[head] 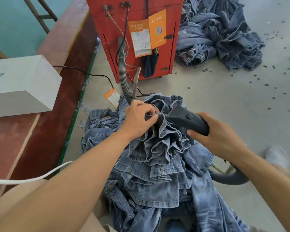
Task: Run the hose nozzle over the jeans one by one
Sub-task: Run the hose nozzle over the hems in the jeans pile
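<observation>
Head view shows my right hand (214, 136) wrapped around the dark hose nozzle (187, 118), its flat mouth pressed against a bunched hem on top of the jeans (157, 161) stacked on the grey floor (224, 97) before me. My left hand (138, 118) pinches that same fold of denim just beside the nozzle mouth. Behind stands a red machine (137, 39) with a ribbed hose (122, 67).

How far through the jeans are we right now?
Done: possibly the heap beside the red machine, though that's a guess. In hand: the left hand pinches a hem while the right hand holds the nozzle against it. Left: the stack underneath.
</observation>
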`<state>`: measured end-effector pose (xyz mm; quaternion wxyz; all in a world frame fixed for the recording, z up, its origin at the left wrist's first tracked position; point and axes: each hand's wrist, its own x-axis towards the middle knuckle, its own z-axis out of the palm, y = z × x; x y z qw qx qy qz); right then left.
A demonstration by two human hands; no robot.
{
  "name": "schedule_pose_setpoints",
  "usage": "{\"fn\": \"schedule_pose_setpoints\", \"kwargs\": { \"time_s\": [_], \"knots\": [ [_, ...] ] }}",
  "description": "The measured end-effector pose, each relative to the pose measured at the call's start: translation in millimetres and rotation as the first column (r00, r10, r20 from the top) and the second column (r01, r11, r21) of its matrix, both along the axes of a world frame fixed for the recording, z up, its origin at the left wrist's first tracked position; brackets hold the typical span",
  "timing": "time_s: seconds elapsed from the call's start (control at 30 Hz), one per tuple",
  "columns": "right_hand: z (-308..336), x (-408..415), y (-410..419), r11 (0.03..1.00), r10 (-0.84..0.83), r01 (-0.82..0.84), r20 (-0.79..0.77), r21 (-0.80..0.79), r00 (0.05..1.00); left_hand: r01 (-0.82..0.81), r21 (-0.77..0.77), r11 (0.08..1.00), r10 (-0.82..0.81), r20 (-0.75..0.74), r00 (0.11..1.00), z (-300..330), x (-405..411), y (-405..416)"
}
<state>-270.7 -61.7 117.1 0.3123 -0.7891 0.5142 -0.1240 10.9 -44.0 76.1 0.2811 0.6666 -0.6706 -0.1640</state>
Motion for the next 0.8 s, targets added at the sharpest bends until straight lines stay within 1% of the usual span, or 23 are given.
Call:
{"fn": "schedule_pose_setpoints", "kwargs": {
  "time_s": [0.07,0.1,0.17,0.23,0.37,0.43,0.53,0.6,0.67,0.73,0.8],
  "knots": [
    [2,-3,-1,1.0,-0.014,0.014,0.019,-0.006,1.0,0.043,0.189,0.981,-0.024,-0.105,0.994,6,3,-3],
    [2,-5,-1,1.0,-0.018,0.018,0.031,-0.007,0.999,0.05,0.284,0.958,-0.001,-0.168,0.986,8,3,-3],
    [3,-9,0,1.0,-0.01,0.01,0.043,-0.003,0.999,0.041,0.422,0.906,0.112,-0.331,0.937,7,2,-1],
    [3,-10,2,1.0,0.008,-0.008,0.026,0.005,1.0,0.046,0.485,0.873,0.206,-0.453,0.868,5,-1,-1],
    [-1,-7,7,0.999,0.037,-0.037,-0.011,0.017,0.999,0.053,0.498,0.866,0.281,-0.572,0.771,6,-5,-5],
    [-2,-3,7,0.999,0.04,-0.039,-0.035,0.01,0.999,0.092,0.484,0.87,0.257,-0.605,0.754,7,-8,-4],
    [-3,3,4,0.999,0.049,-0.048,-0.082,0.019,0.995,0.199,0.458,0.867,0.181,-0.66,0.729,7,-11,0],
    [-2,9,2,1.0,0.029,-0.029,-0.067,0.005,0.997,0.268,0.453,0.85,0.128,-0.671,0.73,8,-10,3],
    [-1,14,-3,0.999,-0.026,0.026,-0.005,-0.019,1.0,0.301,0.463,0.833,0.099,-0.662,0.743,8,-10,5],
    [3,12,-8,0.996,-0.08,0.082,0.051,-0.034,0.995,0.279,0.467,0.839,0.116,-0.654,0.748,8,-10,5],
    [7,2,-10,0.999,-0.045,0.046,0.05,-0.009,0.998,0.238,0.453,0.859,0.131,-0.644,0.754,9,-10,4]
  ]
}}
